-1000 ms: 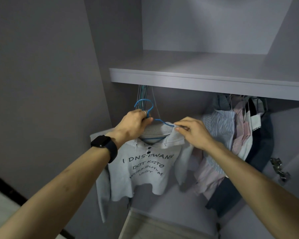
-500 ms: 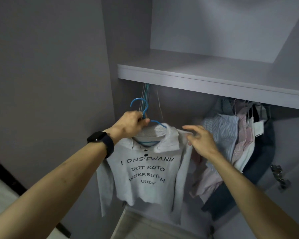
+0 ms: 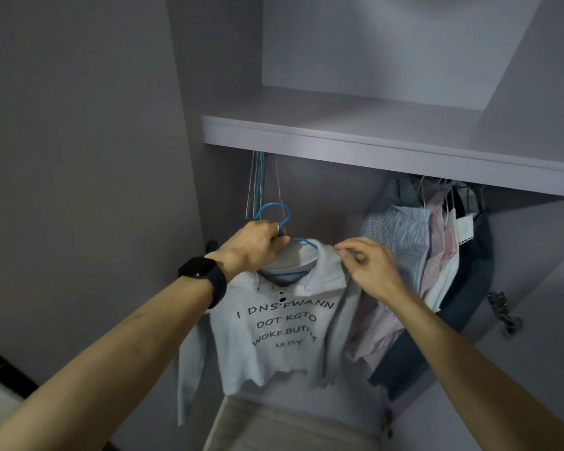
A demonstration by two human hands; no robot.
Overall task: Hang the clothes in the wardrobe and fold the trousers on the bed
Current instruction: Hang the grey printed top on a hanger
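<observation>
Clearly the hanging step is underway: below the shelf point(image 3: 372, 148), the left hand point(image 3: 258, 245) grips the blue hanger point(image 3: 273, 206) carrying the grey top point(image 3: 274, 340), and the right hand point(image 3: 372, 268) pinches its shoulder. Next, the hook likely needs lifting onto the rail hidden under that shelf.

A pale grey flat-board wardrobe shelf point(image 3: 372, 148) spans the cabinet; below it hang thin wire hangers point(image 3: 258, 180) at left, striped shirts point(image 3: 404, 236) at right.

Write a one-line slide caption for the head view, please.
Left hand holds a blue hanger carrying a grey printed top while right hand pinches its shoulder.
</observation>
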